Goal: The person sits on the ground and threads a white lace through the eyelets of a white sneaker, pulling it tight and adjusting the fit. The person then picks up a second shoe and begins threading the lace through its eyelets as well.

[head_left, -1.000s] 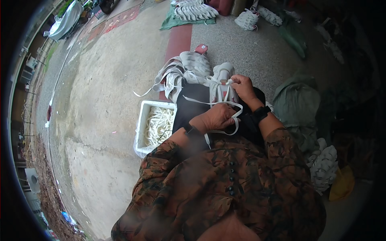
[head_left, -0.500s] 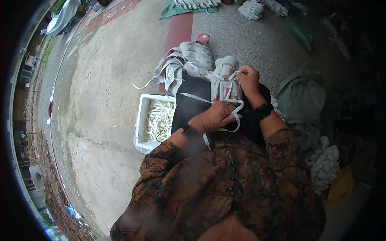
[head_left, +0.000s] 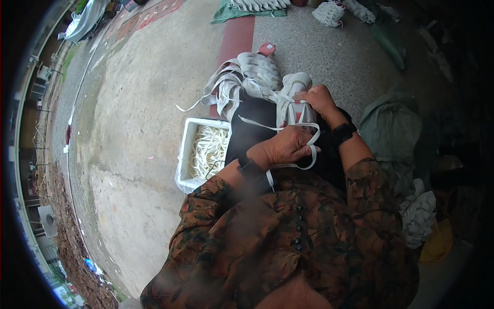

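A white sneaker with reddish accents lies on my dark-covered lap, its front end pointing away from me. A flat white shoelace loops from it round my left hand. My left hand is closed on that lace near the shoe's near end, fingers partly hidden. At the right side of the lacing my right hand is curled, its thumb and fingers gripping the shoe's edge; whether lace is pinched there too is hidden. A loose lace end lies to the left across the dark cloth.
Left of my lap stands a white foam box holding a tangle of white laces. Beyond it is a pile of white shoes with trailing laces. Green sacking and more white shoes sit at my right.
My right hand has moved from pinching a lace above the shoe to gripping near its lacing. The left hand still holds the lace loop. The whole view has shifted slightly.
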`<state>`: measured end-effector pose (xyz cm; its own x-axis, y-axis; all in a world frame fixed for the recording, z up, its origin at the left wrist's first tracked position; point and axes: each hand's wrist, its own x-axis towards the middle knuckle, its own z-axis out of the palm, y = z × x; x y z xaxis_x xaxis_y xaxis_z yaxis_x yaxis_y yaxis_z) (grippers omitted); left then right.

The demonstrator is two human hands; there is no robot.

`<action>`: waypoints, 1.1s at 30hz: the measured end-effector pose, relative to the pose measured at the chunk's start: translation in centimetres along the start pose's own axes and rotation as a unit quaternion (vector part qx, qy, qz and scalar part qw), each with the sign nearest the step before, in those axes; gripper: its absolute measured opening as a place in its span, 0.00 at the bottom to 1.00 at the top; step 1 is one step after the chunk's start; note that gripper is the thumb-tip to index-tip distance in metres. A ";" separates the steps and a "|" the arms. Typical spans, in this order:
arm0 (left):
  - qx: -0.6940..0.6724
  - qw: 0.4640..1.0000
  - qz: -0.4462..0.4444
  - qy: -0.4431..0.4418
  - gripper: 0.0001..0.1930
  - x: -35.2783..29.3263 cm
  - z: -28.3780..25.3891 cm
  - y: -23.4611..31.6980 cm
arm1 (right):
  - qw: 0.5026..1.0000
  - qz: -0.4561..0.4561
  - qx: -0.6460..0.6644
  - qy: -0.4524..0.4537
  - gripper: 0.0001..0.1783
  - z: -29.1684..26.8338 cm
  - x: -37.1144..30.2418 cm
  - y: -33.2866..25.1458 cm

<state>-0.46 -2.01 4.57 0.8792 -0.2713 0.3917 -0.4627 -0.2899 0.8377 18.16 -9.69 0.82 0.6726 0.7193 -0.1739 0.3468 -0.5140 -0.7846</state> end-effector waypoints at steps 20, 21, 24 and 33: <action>-0.258 0.950 -0.095 -0.150 0.22 -0.3 1.9 10.1 | 0.975 0.041 -0.209 0.054 0.26 1.4 0.8 -1.7; -0.269 0.952 -0.078 -0.124 0.22 -1.2 2.5 10.1 | 0.975 0.044 -0.211 0.058 0.26 1.5 0.9 -1.7; -0.255 0.945 -0.122 -0.165 0.21 -2.3 1.1 11.0 | 0.971 0.033 -0.225 0.075 0.25 1.4 1.2 -1.4; -0.089 0.994 0.058 -0.017 0.16 -1.7 2.1 10.9 | 0.977 -0.058 0.199 0.051 0.09 -1.1 -2.2 1.1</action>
<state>-7.24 -6.61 12.20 0.8155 -0.3250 0.4789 -0.5306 -0.0893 0.8429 17.76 -12.29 1.01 0.7132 0.7005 -0.0261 0.1564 -0.1953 -0.9682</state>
